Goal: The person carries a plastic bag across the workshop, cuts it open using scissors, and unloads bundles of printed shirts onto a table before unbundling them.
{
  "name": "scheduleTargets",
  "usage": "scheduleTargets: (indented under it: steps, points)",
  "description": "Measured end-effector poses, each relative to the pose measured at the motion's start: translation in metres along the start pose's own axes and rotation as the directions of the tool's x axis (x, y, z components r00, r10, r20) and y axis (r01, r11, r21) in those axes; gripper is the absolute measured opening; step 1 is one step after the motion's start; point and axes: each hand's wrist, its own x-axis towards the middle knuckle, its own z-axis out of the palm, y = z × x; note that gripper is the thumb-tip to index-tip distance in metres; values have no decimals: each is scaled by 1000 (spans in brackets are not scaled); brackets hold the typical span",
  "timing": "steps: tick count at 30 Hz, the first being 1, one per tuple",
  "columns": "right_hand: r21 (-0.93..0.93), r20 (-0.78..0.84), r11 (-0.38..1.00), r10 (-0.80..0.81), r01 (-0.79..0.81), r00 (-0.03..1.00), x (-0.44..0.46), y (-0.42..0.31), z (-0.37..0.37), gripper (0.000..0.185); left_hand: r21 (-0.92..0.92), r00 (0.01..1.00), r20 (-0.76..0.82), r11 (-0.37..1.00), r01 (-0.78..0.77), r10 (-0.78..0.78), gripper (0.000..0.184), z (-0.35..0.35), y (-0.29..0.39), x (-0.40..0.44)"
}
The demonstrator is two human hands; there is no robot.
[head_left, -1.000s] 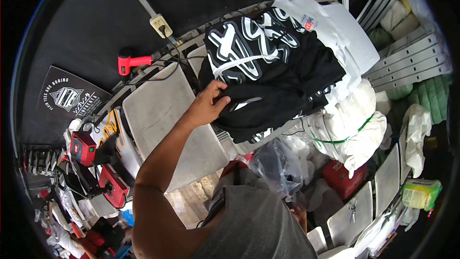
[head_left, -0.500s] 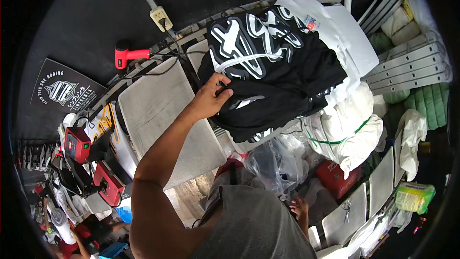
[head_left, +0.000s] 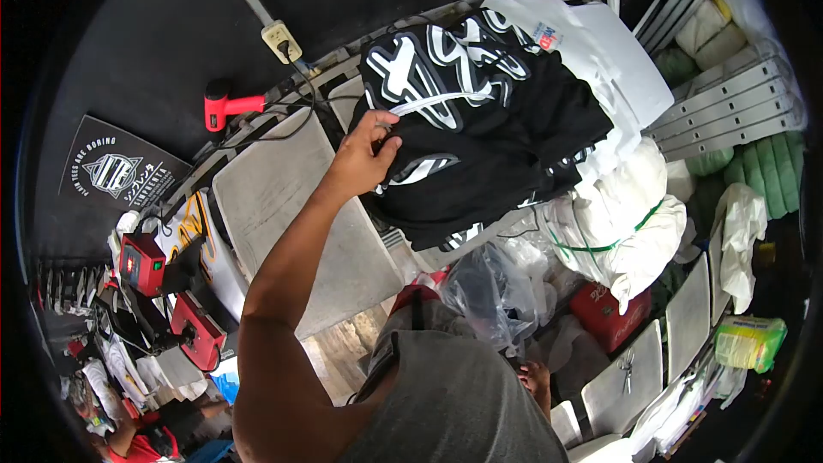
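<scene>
Black shirts (head_left: 506, 133) with bold white and grey lettering lie in a pile on a grey platen, partly under white paper (head_left: 591, 60). My left hand (head_left: 364, 159) is at the near-left edge of the top shirt, thumb and curled fingers closed on its black cloth. White print shows in the folds just right of the thumb. Down by my right side, my right hand (head_left: 537, 381) hangs low with its fingers loosely bent and apart. I see nothing held in it, though part of it is hidden by my grey top. A clear plastic bag (head_left: 493, 291) is near it.
A bare grey platen (head_left: 283, 197) is left of the pile. Behind it are a red heat gun (head_left: 227, 106) and its cord. White cloth bundles (head_left: 609, 231), a red box (head_left: 610, 313) and scissors (head_left: 627, 373) are at right. Another person (head_left: 154, 437) is at lower left.
My left hand has shifted slightly up and left along the shirt's edge. The cloth beside it has moved, baring more white print. My right hand stays low at my side.
</scene>
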Motion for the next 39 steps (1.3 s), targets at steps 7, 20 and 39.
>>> scheduleTargets:
  steps: [7, 20, 39]
  points:
    - [-385, -8, 551, -804, 741, 594, -64, -147, 61, 18, 60, 1000, 15, 998, -12, 11, 27, 17, -1, -5]
    - [-282, 578, -494, -772, 823, -264, -215, -488, 257, 22, 95, 970, 40, 966, -241, 239, 32, 6, 9, -23]
    - [-169, 610, -263, -785, 950, -108, -195, -490, 267, 19, -30, 928, -317, 976, -214, 193, 22, 59, -31, -56]
